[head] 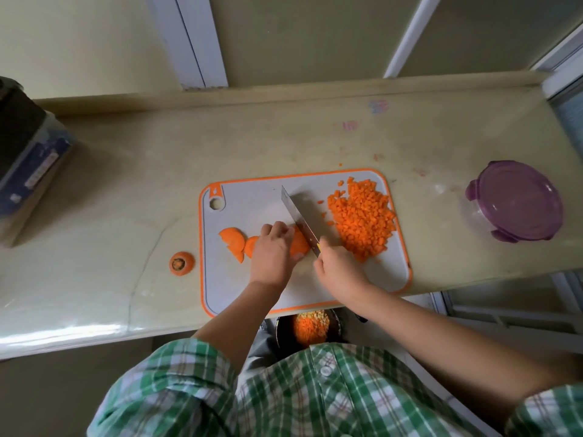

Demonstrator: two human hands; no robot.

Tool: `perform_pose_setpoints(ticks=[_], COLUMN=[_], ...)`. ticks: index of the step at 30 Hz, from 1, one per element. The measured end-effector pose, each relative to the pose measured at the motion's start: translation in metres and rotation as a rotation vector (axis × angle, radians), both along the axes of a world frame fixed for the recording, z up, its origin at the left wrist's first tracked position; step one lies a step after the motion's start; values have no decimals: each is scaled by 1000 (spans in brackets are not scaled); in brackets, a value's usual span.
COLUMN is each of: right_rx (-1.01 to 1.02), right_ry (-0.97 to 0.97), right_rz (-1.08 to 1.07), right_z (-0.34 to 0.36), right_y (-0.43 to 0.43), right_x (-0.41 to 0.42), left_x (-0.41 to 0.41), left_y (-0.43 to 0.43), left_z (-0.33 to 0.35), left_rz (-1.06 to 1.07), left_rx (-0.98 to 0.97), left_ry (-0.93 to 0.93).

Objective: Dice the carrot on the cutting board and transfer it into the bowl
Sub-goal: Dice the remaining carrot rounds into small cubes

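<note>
A grey cutting board (252, 200) with an orange rim lies on the counter. My left hand (273, 250) holds down a stack of carrot slices (299, 244) with curled fingers. More slices (233, 242) lie to its left. My right hand (339, 266) grips the handle of a knife (298, 217), whose blade rests against the slices under my left hand. A heap of diced carrot (362, 216) covers the board's right side. Below the counter edge a dark bowl (336, 326) holds diced carrot, partly hidden by the board and my shirt.
A cut carrot top (181, 263) sits on the counter left of the board. A clear container with a purple lid (517, 201) stands at the right. A dark box-like object (28, 156) is at the far left. A few carrot bits lie behind the board.
</note>
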State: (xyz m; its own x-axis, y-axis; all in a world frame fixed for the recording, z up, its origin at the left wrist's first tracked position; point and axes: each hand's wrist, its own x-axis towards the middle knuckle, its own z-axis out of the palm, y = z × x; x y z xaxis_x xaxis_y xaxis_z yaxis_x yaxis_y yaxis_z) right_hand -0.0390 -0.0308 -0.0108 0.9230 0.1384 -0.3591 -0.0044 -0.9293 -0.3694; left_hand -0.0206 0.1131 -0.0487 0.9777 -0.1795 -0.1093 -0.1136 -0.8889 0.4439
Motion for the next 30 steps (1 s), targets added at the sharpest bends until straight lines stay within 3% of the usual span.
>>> perform_pose_setpoints(ticks=[11, 19, 30], right_rx=[85, 19, 3], right_ry=[-103, -13, -24], right_rz=[-20, 84, 31], right_z=[13, 27, 4], right_y=[-12, -4, 3], right_x=[6, 9, 2], left_x=[-2, -2, 0], left_y=[1, 4, 3], left_z=[6, 6, 3], left_rz=[16, 38, 70], left_rx=[0, 15, -25], left_ry=[35, 41, 54])
